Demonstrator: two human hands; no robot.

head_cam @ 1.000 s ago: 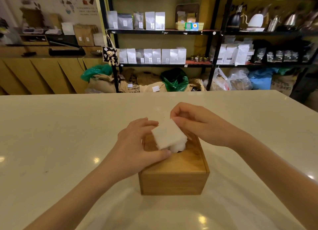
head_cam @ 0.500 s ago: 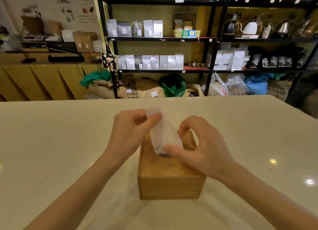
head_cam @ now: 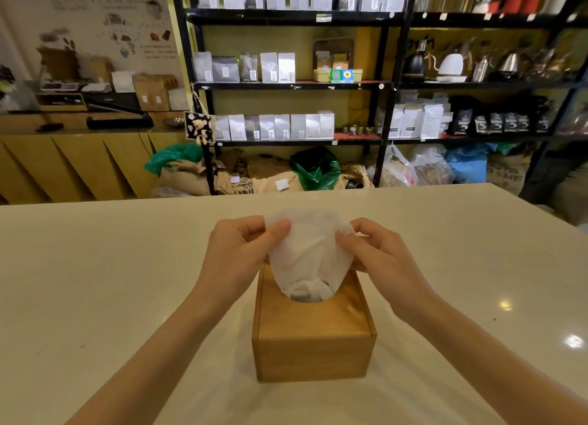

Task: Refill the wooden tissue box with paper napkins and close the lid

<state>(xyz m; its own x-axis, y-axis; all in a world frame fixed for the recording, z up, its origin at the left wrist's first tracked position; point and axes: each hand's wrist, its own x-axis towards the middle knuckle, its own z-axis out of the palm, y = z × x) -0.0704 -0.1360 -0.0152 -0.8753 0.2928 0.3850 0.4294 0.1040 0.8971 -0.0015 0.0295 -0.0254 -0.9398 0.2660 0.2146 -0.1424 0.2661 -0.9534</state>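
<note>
A wooden tissue box (head_cam: pixel 313 345) stands on the white counter (head_cam: pixel 95 297) in front of me, its lid shut on top. A white paper napkin (head_cam: pixel 307 253) rises out of the round hole in the lid and fans out wide. My left hand (head_cam: pixel 241 253) pinches the napkin's upper left edge between thumb and fingers. My right hand (head_cam: pixel 372 253) pinches its upper right edge. Both hands hover just above the far half of the box. The napkins inside are hidden.
Black shelves (head_cam: pixel 292 85) with bags, kettles and jars stand behind the counter's far edge. Sacks and plastic bags (head_cam: pixel 315 170) lie on the floor below them. A wooden sideboard (head_cam: pixel 73 163) runs along the left wall.
The napkin went from a folded square at the hole to a sheet pulled upward, and now it is spread between both hands. My right hand moved from the lid up to the napkin's right edge.
</note>
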